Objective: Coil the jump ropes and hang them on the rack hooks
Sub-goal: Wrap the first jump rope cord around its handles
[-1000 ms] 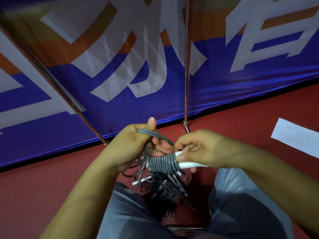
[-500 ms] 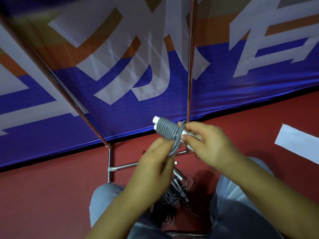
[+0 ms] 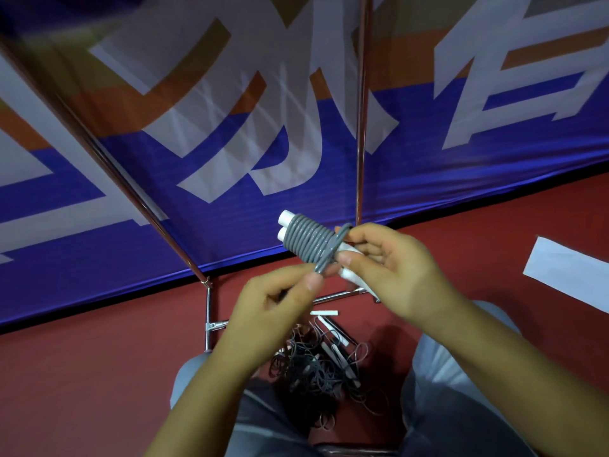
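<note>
gripping the white handles (image 3: pixel 350 258), the right hand (image 3: pixel 392 268) steadies the jump rope (image 3: pixel 309 242) — left hand (image 3: pixel 280 301) pinches the grey tail; better kept taut, tucked under the last wrap.

Bare forearms, no sleeves visible; grey trousers (image 3: pixel 461 407) with faint pale stripe

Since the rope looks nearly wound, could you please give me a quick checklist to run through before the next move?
1. Right hand holds the white handles: ok.
2. Grey rope coil wound snugly round the handles: ok.
3. Left hand pinches the rope's loose end: ok.
4. Loose end tucked or secured: not ok.
5. Free rack hook in view: cannot tell; only rack poles show.
6. Remaining ropes on the floor coiled: not ok, tangled.
</note>
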Available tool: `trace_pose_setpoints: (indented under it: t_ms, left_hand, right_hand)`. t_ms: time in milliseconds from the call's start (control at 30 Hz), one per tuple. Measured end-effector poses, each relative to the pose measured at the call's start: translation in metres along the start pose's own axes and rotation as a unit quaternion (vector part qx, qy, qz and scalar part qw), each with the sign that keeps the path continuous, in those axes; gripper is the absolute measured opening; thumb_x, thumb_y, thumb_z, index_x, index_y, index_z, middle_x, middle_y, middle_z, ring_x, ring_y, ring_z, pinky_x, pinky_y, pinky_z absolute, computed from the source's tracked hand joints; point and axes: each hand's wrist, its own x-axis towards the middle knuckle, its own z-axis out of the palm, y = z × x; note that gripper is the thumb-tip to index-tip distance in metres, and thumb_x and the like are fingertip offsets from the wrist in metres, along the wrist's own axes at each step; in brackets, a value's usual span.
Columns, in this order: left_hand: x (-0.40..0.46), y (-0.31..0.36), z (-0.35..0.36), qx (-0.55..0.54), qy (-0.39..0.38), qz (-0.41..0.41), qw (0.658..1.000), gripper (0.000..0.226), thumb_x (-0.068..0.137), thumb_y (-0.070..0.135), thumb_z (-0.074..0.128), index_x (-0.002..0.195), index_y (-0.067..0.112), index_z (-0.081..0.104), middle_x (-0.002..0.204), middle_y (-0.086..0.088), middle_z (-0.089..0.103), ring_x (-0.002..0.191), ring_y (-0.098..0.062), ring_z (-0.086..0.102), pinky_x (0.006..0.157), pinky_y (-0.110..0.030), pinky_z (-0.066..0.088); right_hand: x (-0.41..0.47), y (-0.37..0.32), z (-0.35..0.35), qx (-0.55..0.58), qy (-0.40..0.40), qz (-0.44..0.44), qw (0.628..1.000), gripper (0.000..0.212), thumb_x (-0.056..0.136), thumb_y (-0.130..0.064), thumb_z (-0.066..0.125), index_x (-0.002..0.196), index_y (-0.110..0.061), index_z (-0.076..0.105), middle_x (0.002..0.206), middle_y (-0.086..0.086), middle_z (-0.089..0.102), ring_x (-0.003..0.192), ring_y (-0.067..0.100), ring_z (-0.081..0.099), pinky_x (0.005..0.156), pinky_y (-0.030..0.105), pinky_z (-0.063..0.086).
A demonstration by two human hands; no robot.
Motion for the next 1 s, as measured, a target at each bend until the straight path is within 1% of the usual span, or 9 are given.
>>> trace_pose_setpoints:
  t_ms: [100,167,233,300,467,600,800,900,1000]
  left_hand:
    - [0.001,0.003,0.001,-0.097,0.005,-0.113,0.989,0.055,0.084,0.054,0.056,0.068,0.004,0.070,0.046,-0.011,0.037,0.043,-0.015,0.028,0.044,-0.020,0.027]
    - [0.001,0.004,0.003,-0.143,-0.005,-0.139,0.980,0.040,0.088,0.040,0.062,0.070,0.007,0.074,0.054,-0.015,0.052,0.048,-0.018,0.042,0.047,-0.019,0.036]
    - [0.001,0.005,0.005,-0.199,-0.024,-0.145,0.969,0.019,0.086,0.024,0.063,0.087,0.012,0.078,0.082,-0.013,0.073,0.075,-0.023,0.068,0.069,-0.021,0.053]
    - [0.000,0.006,0.007,-0.212,-0.023,-0.135,0.968,0.019,0.086,0.020,0.063,0.093,0.007,0.076,0.095,-0.015,0.074,0.094,-0.027,0.070,0.087,-0.028,0.054]
    - [-0.001,0.012,0.007,-0.226,0.046,-0.127,0.965,0.025,0.078,0.022,0.056,0.083,0.013,0.078,0.092,-0.013,0.074,0.093,-0.023,0.071,0.082,-0.023,0.055]
    - [-0.003,0.013,0.007,-0.263,0.054,-0.144,0.953,0.029,0.081,0.023,0.053,0.087,0.003,0.074,0.098,-0.018,0.073,0.098,-0.029,0.069,0.089,-0.031,0.054]
    - [-0.006,0.019,0.010,-0.332,0.030,-0.170,0.927,0.036,0.086,0.022,0.047,0.092,-0.010,0.062,0.104,-0.019,0.071,0.103,-0.027,0.068,0.095,-0.031,0.050]
    - [-0.004,0.017,0.008,-0.344,0.041,-0.171,0.922,0.034,0.089,0.022,0.052,0.092,-0.011,0.060,0.105,-0.022,0.070,0.106,-0.030,0.066,0.097,-0.034,0.049]
    - [-0.004,0.016,0.006,-0.339,0.049,-0.167,0.924,0.029,0.087,0.020,0.057,0.083,-0.008,0.065,0.105,-0.025,0.069,0.108,-0.032,0.065,0.097,-0.035,0.049]
  right_hand:
    - [-0.001,-0.002,-0.002,-0.013,-0.017,-0.011,1.000,0.026,0.091,-0.004,0.059,0.092,-0.030,0.061,0.085,0.003,0.071,0.059,0.008,0.064,0.052,0.012,0.044]
    - [-0.001,0.001,-0.002,-0.037,-0.025,-0.023,0.999,0.021,0.090,-0.011,0.061,0.092,-0.031,0.062,0.088,0.004,0.072,0.067,0.010,0.068,0.059,0.019,0.051]
    - [-0.002,0.005,-0.003,-0.064,-0.020,-0.033,0.997,0.012,0.084,-0.020,0.060,0.091,-0.030,0.062,0.092,0.000,0.073,0.079,0.010,0.070,0.072,0.026,0.056]
    - [-0.002,0.006,-0.004,-0.081,-0.013,-0.041,0.996,0.011,0.083,-0.022,0.059,0.091,-0.029,0.061,0.092,0.000,0.073,0.083,0.011,0.069,0.075,0.026,0.055]
    - [-0.001,0.006,-0.004,-0.051,-0.008,-0.044,0.998,0.018,0.090,-0.012,0.062,0.094,-0.029,0.063,0.094,0.006,0.072,0.084,0.029,0.069,0.077,0.036,0.058]
    - [-0.004,0.009,-0.003,-0.106,0.034,-0.079,0.991,0.017,0.088,-0.014,0.065,0.095,-0.030,0.063,0.092,0.002,0.073,0.081,0.016,0.070,0.076,0.023,0.054]
    - [-0.006,0.008,-0.005,-0.262,0.047,-0.138,0.954,0.023,0.087,-0.031,0.057,0.102,-0.014,0.061,0.087,-0.001,0.070,0.079,0.009,0.063,0.071,0.026,0.047]
    - [-0.006,0.007,-0.007,-0.241,0.042,-0.124,0.962,0.014,0.090,-0.024,0.063,0.097,-0.017,0.053,0.077,-0.007,0.067,0.073,0.005,0.064,0.063,0.015,0.046]
    - [-0.006,0.003,-0.007,-0.211,0.040,-0.094,0.972,0.020,0.088,-0.016,0.065,0.096,-0.020,0.047,0.074,-0.013,0.063,0.072,0.002,0.063,0.060,0.008,0.043]
